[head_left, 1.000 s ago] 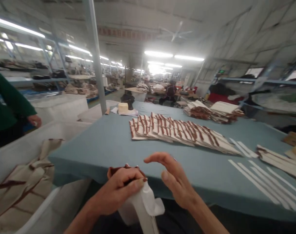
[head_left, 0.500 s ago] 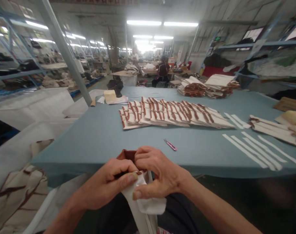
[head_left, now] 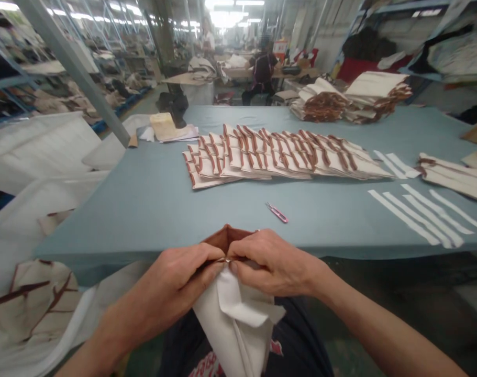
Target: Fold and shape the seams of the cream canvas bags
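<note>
A cream fabric piece (head_left: 238,335) with a brown edge hangs over my lap, its brown upper part peaking at the table's front edge. My left hand (head_left: 187,275) pinches the edge from the left, thumb and fingers pressed together. From the right, my right hand (head_left: 265,264) grips the same edge, its fingertips close to those of my left. A white strip (head_left: 242,303) dangles from between the fingertips over the cream cloth. Beyond the hands, small pink thread snips (head_left: 277,212) lie on the blue-green table (head_left: 152,209).
Overlapping cream pieces with brown trim (head_left: 281,157) cross the table. White strips (head_left: 422,220) lie at right, folded stacks (head_left: 375,97) at the back. White bins (head_left: 65,361) stand at left. A seated person (head_left: 263,70) is farther off.
My right hand has closed its thumb and fingers on the edge beside my left. The brown part is spread wider and the white strip hangs more freely. The view has tilted down.
</note>
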Motion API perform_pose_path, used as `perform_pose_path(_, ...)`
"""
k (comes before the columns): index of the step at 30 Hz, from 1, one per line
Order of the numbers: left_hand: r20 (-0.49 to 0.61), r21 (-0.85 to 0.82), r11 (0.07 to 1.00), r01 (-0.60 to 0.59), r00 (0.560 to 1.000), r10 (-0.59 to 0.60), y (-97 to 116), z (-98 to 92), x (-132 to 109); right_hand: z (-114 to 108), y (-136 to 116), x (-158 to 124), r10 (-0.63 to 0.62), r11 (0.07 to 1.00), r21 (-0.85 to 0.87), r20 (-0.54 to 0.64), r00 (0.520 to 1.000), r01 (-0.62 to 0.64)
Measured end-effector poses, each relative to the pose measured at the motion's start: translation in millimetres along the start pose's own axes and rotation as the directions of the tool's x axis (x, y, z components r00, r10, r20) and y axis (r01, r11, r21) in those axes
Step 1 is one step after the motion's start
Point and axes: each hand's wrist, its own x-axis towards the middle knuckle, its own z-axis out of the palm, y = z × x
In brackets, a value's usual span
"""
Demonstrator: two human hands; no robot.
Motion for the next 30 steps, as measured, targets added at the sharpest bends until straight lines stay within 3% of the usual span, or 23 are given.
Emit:
perform_pose_path(5, -0.047, 0.020, 0.998, -0.065, 0.997, 0.066, -6.0, 6.4, 3.7, 12.9, 2.6, 2.2, 0.027, 0.997, -0.063, -0.122, 0.992, -0.035)
perform_pose_path(9, -0.121, 0.135, 0.968, -0.213, 0.966, 0.229, -6.6, 10.8, 4.0, 15.1, 4.5, 2.3, 0.142, 0.973, 0.198, -0.118, 0.983, -0.117)
perform_pose_path(14, -0.091, 0.328, 0.850, -0.411, 0.882, 0.462, -15.4, 12.4, 0.1, 20.9, 12.3, -0.2, 0.293, 0.724, 0.629, 0.095, 0.951, -0.285)
perform_pose_path(16, -0.072, 0.397, 0.813, -0.427, 0.868, 0.491, -18.9, 13.6, -0.4, 26.9, 15.9, 0.0, 0.338, 0.638, 0.701, 0.117, 0.934, -0.319)
perform_pose_path(19, -0.119, 0.390, 0.823, -0.413, 0.864, 0.489, -21.5, 16.6, -0.3, 32.8, 17.3, 1.9, 0.381, 0.606, 0.721, 0.106, 0.918, -0.335)
perform_pose_path(22, -0.195, 0.116, 0.951, -0.288, 0.932, 0.306, -18.3, 11.6, -0.6, 28.9, 12.2, 3.0, 0.348, 0.726, 0.625, 0.027, 0.937, -0.287)
perform_pose_path(25, -0.065, -0.112, 0.991, -0.070, 0.996, 0.063, -9.4, -5.8, 0.7, 19.0, 4.0, 1.8, 0.160, 0.938, 0.330, -0.135, 0.978, -0.108)
perform_pose_path(27, 0.060, -0.152, 0.988, -0.001, 0.998, 0.010, -4.0, -17.8, 3.5, 13.1, -1.2, 0.5, 0.004, 0.995, 0.098, -0.206, 0.978, 0.016)
perform_pose_path(30, 0.183, -0.124, 0.992, -0.016, 0.982, 0.039, -1.6, -24.2, 8.8, 7.8, -8.0, -1.3, -0.140, 0.984, -0.140, -0.230, 0.963, 0.110)
